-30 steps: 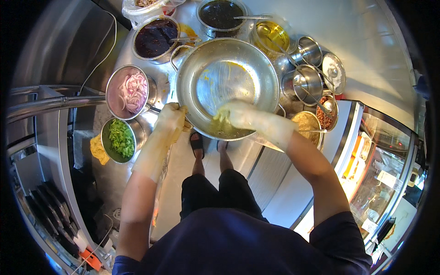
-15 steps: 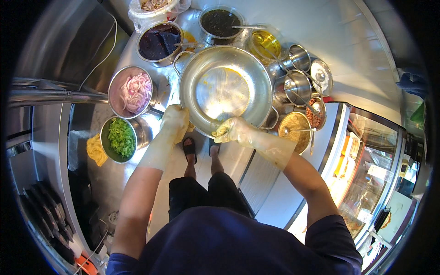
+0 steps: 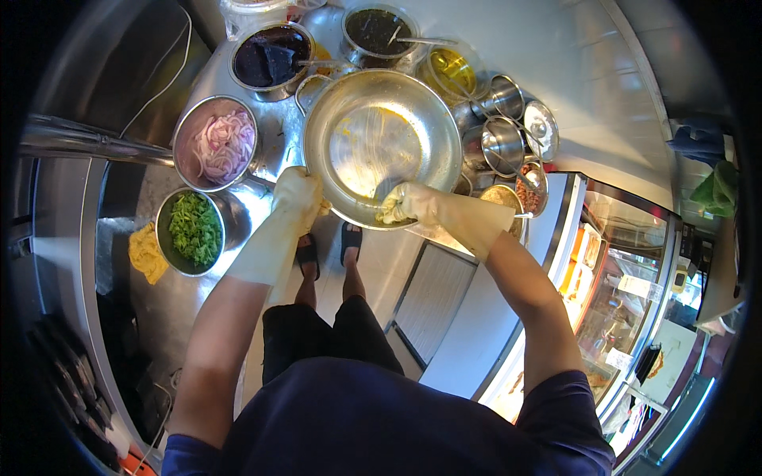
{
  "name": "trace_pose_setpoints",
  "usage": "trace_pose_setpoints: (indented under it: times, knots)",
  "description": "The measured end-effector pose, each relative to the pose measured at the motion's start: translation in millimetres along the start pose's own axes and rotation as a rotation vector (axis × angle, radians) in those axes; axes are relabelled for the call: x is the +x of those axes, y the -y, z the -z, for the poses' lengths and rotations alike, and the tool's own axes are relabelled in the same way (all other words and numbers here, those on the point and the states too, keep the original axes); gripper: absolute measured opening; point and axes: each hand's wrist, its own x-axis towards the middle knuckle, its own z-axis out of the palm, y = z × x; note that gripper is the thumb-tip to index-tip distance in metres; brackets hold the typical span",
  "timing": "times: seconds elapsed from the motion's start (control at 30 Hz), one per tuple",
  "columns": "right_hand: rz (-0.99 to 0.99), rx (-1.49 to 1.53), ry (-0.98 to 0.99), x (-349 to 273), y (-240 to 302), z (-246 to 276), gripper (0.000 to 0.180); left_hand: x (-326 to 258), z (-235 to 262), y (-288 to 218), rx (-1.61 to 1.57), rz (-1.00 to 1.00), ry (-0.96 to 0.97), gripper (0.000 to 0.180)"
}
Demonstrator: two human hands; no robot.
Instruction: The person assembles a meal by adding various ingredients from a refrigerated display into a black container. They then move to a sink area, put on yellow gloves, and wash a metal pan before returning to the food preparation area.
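in the head view, both hands wear pale, translucent gloves and meet the near edge of a wide steel pan (image 3: 377,151). the left hand (image 3: 300,194) is closed on the pan's rim at its lower left. the right hand (image 3: 409,205) has its fingers bunched at the lower right of the same rim, reaching a little over the inside; i cannot tell whether they are clamped on the rim or on something small. the pan sits in the upper middle, between the other vessels, with a thin yellowish film on its bottom and a loop handle at its upper left.

left of the pan, on the steel worktop (image 3: 274,141), a bowl holds sliced purple onion (image 3: 225,147). just below it, a second bowl holds chopped green leaves (image 3: 194,228), with a crumpled yellow cloth (image 3: 147,252) beside it. behind the pan are two pots of dark liquid, one at the upper left (image 3: 270,59) and one above the middle (image 3: 379,32), each with a ladle or spoon handle over its rim. next to these, toward the right, is a container of yellow oil (image 3: 452,70). farther right are two steel cups (image 3: 504,143), a round steel lid (image 3: 541,127) and a bowl of reddish-brown nuts (image 3: 528,194). a lit glass display case (image 3: 627,309) is at the right.
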Motion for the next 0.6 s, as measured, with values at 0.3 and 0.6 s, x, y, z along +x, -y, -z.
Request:
trace_pose_setpoints:
  times: [0.3,0.6]
  knots:
    - [0.185,-0.437,-0.019,-59.6,11.3,-12.7,0.024,9.3,-1.3,7.0,0.036,-0.044,-0.006,0.023]
    - [0.25,-0.256,-0.216,-84.8,38.8,14.4,0.031,5.1,6.3,14.5,-0.075,-0.079,0.061,0.023]
